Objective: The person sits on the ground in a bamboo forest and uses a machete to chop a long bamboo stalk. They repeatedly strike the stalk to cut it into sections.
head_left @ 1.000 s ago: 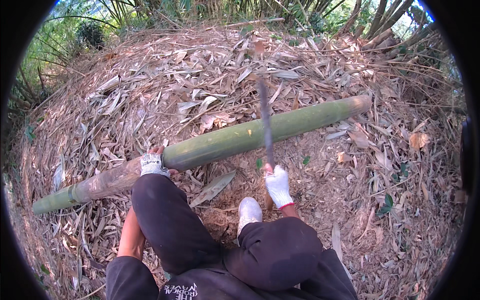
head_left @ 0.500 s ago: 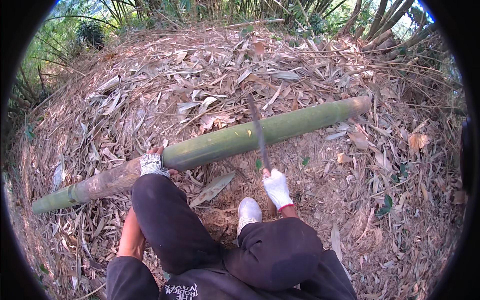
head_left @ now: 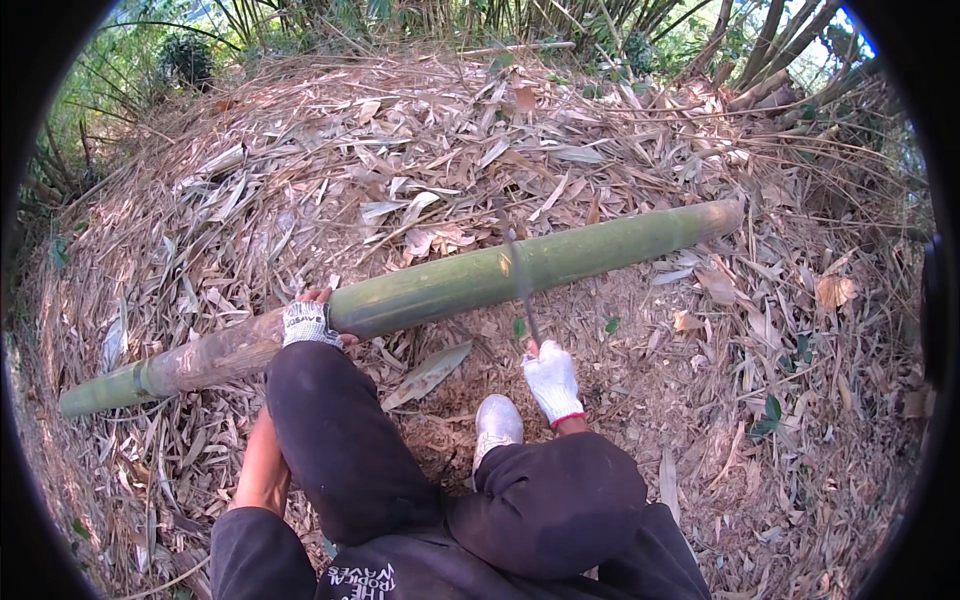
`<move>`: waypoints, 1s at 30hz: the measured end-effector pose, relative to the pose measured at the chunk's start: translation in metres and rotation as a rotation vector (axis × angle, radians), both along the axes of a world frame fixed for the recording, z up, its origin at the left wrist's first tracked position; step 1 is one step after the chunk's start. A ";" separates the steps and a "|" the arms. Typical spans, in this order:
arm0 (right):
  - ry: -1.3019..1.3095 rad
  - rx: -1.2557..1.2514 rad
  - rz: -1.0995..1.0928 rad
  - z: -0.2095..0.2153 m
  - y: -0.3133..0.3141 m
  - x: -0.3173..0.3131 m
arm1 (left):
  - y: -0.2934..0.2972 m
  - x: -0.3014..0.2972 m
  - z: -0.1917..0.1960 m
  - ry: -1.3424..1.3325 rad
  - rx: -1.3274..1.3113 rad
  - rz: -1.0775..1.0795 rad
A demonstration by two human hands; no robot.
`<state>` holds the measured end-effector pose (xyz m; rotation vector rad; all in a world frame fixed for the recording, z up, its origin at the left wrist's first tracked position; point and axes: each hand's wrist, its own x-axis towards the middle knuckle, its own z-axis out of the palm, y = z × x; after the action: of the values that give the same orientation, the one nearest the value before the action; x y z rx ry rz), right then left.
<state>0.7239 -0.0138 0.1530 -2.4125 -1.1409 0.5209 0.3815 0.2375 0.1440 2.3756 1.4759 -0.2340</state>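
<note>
A thick green bamboo pole (head_left: pixel 430 289) lies across the ground in front of me, its right end farther away than its left. My left hand (head_left: pixel 308 320), in a white knitted glove with bare fingertips, is wrapped round the pole left of its middle, beside my left knee. Closed round the near end of a long narrow dark blade (head_left: pixel 520 270) is my right hand (head_left: pixel 551 380), in a similar white glove with a red cuff. The blade crosses the bamboo, slightly blurred. A small pale yellow cut mark (head_left: pixel 505 264) shows next to it. Whether it is a saw or a machete I cannot tell.
Dry bamboo leaves (head_left: pixel 430 205) cover the ground all round. My white shoe (head_left: pixel 497 425) stands between my bent knees, near the pole. A large dry leaf sheath (head_left: pixel 430 375) lies beside my left knee. Bamboo stems (head_left: pixel 775 45) rise at the far right.
The blade and my right hand have shifted very slightly, and the cut mark now sits closer against the blade. My left hand keeps its hold on the pole.
</note>
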 end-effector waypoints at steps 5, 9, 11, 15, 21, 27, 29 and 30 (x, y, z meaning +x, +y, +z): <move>0.057 -0.123 0.024 0.016 0.022 -0.022 | -0.002 -0.018 0.016 0.056 -0.010 0.049; 0.114 0.285 -0.020 0.086 0.051 -0.024 | 0.001 -0.013 0.010 0.052 -0.051 0.048; 0.137 0.350 0.001 0.081 0.054 -0.030 | 0.000 -0.027 0.025 0.078 -0.056 0.085; 0.012 -0.308 0.055 0.009 0.017 -0.014 | 0.000 -0.009 0.010 0.058 -0.078 0.043; 0.040 -0.097 -0.004 0.049 0.032 -0.029 | -0.002 -0.016 0.005 0.034 -0.030 0.053; 0.040 0.009 0.004 0.052 0.031 -0.029 | -0.001 -0.014 0.009 0.028 -0.029 0.052; 0.004 -0.312 0.059 -0.002 0.008 -0.012 | -0.002 -0.005 0.009 0.036 -0.052 0.047; 0.012 -0.355 0.041 -0.008 0.008 -0.012 | -0.002 -0.007 0.012 0.045 -0.055 0.056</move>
<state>0.7118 -0.0056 0.1446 -2.6805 -1.1773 0.8105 0.3749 0.2355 0.1555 2.2962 1.5339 -0.3117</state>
